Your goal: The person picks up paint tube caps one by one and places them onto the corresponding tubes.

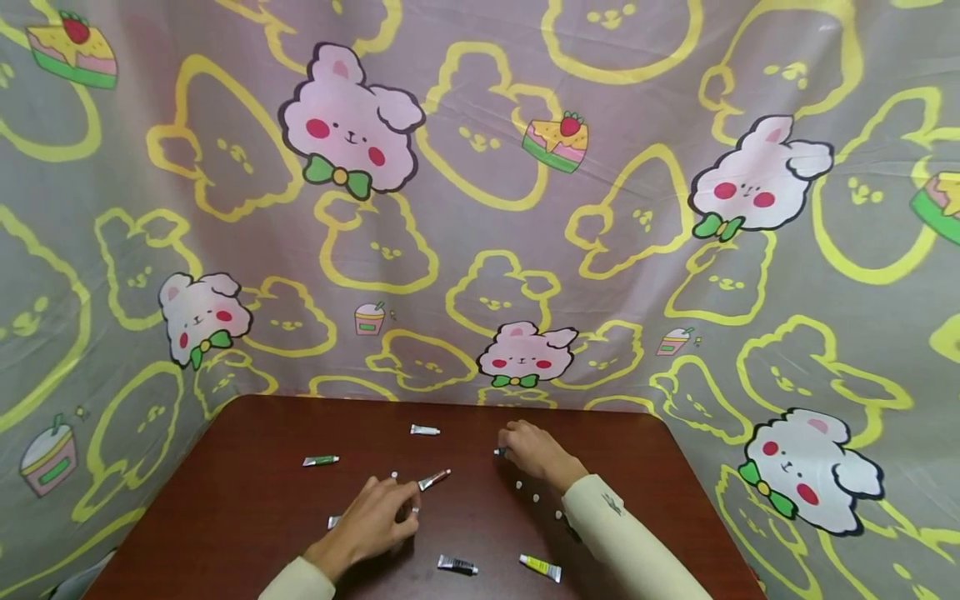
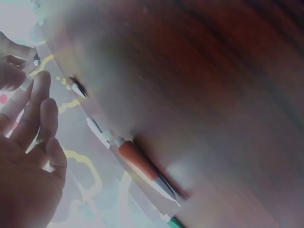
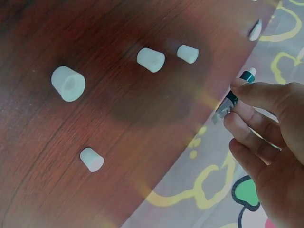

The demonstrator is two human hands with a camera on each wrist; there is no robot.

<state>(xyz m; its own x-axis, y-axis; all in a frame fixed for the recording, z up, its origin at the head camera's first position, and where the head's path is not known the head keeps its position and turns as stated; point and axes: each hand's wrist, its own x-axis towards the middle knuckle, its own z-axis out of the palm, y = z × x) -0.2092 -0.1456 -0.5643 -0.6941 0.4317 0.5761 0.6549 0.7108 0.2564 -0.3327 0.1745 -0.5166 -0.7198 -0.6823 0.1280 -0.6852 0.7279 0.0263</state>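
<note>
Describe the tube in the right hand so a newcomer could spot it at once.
On the brown table, go toward the far edge, where the patterned cloth rises, and find the right hand. It pinches a small dark-teal tube with a pale tip. The green tube lies loose on the table; this one is held.

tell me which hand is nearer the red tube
Left: the left hand is just left of the red tube; the right hand is farther off, to its right.

No readable text, print on the small tubes [image 1: 457, 566] too tiny, blurred.
</note>
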